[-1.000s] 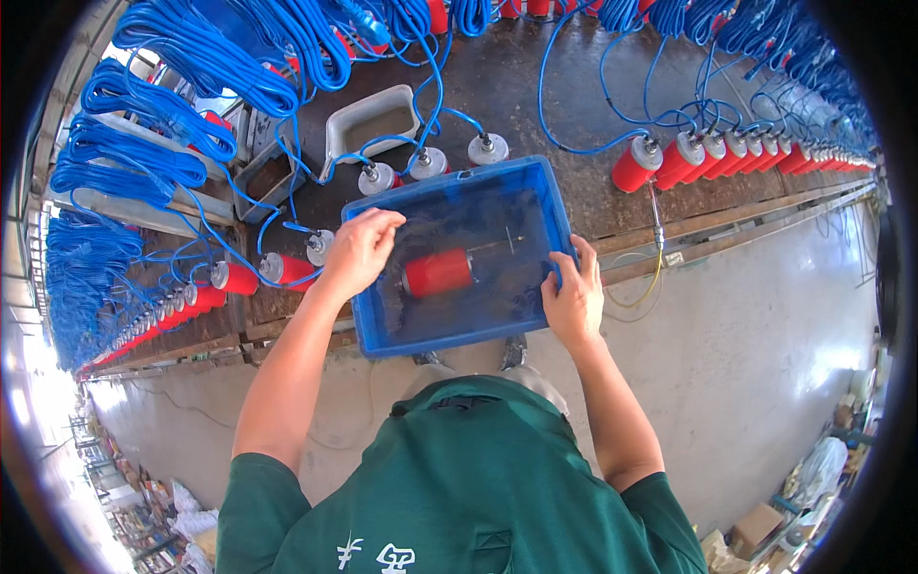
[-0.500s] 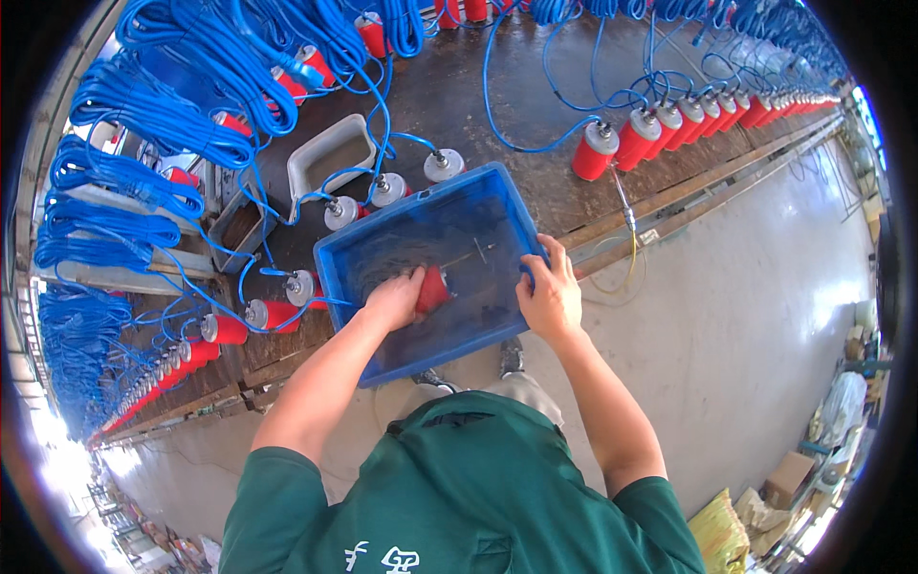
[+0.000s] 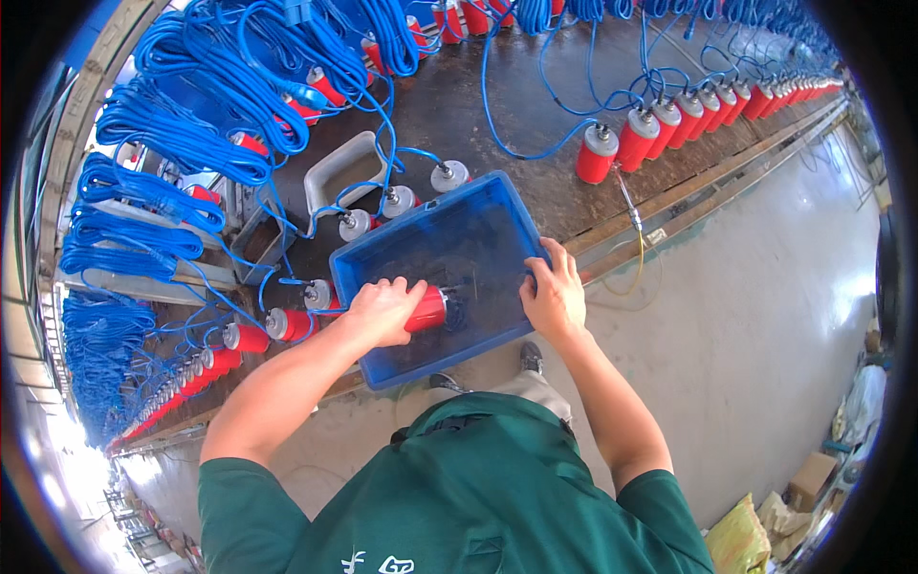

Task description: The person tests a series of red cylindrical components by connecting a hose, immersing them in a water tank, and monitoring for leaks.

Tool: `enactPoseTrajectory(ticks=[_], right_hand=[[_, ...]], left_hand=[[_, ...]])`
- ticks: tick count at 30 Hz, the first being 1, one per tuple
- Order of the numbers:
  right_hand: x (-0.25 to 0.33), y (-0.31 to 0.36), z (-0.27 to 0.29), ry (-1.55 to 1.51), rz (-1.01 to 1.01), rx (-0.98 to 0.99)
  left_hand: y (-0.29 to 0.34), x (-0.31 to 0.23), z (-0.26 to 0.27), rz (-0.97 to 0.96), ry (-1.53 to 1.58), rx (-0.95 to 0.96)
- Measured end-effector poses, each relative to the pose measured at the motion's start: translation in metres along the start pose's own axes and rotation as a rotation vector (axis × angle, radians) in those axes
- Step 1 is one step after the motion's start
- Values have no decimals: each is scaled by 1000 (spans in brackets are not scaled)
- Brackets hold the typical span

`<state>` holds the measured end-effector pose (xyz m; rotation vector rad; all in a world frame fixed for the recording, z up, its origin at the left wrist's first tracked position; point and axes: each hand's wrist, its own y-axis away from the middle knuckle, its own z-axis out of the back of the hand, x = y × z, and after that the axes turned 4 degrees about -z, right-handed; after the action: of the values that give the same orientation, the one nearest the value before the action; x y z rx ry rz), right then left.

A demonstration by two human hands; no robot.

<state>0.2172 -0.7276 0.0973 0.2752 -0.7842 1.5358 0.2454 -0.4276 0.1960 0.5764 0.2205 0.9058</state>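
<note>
A blue plastic tub sits at the near edge of the bench, overhanging it, with what looks like water inside. My left hand is closed around a red cylinder and holds it on its side, over or in the tub. The cylinder's far end, pointing right, has metal fittings; my fingers cover the other end. On the tub's right rim rests my right hand, its fingers hooked over the edge and gripping it. Three red cylinders with silver caps, one of them, stand just behind the tub, with blue cables attached.
A long row of capped red cylinders lines the bench's right edge; another row runs left. Coiled blue cables hang at the left. Behind the tub lies a grey tray. A nozzle on a yellow hose hangs at the bench edge.
My left hand has come up with the red cylinder, which now shows brighter and more fully. My right hand stays on the tub rim. The whole view has shifted slightly.
</note>
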Motion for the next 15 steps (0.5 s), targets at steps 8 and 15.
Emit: enactPoseTrajectory(ticks=[8, 15], right_hand=[[44, -15, 0, -214, 302, 150], [68, -44, -41, -335, 133, 1081]], left_hand=[[72, 8, 27, 26, 7, 32], [119, 22, -12, 41, 135, -174]])
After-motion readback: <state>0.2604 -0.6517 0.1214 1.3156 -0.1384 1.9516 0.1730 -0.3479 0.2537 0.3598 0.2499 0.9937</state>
